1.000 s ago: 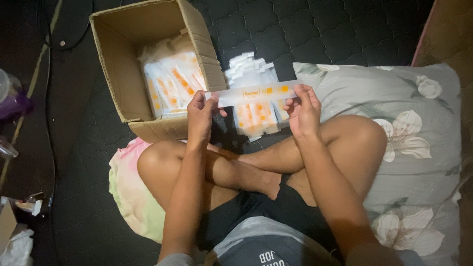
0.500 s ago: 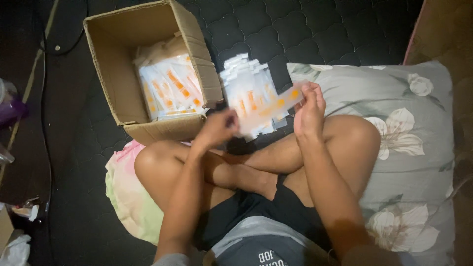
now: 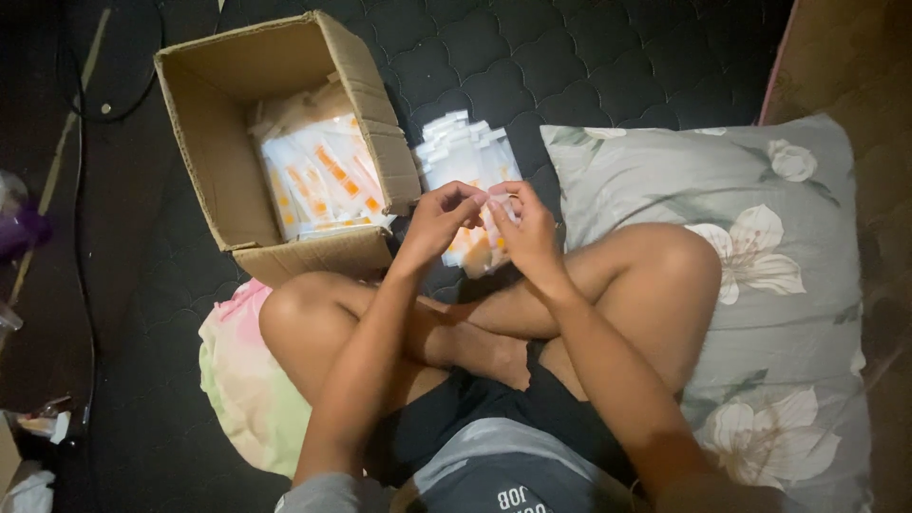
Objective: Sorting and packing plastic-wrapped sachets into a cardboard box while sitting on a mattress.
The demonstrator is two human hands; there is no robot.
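I sit cross-legged on a dark quilted mat. My left hand [image 3: 439, 220] and my right hand [image 3: 522, 233] meet in front of my knees, both pinching a small clear plastic packet [image 3: 472, 249] with white and orange contents. Just beyond my fingers lies a pile of similar white packets [image 3: 463, 150] on the mat. To the left stands an open cardboard box [image 3: 223, 71] holding several more packets with orange stripes [image 3: 323, 180].
A grey floral pillow [image 3: 788, 313] lies under my right leg. A pink and pale green cloth [image 3: 237, 370] sits under my left knee. A cable [image 3: 81, 237] runs along the dark floor at left, with small clutter [image 3: 38, 427] at the lower left corner.
The long packet strip I held stretched between both hands has been brought together. My hands moved closer and now pinch one packet over the pile.
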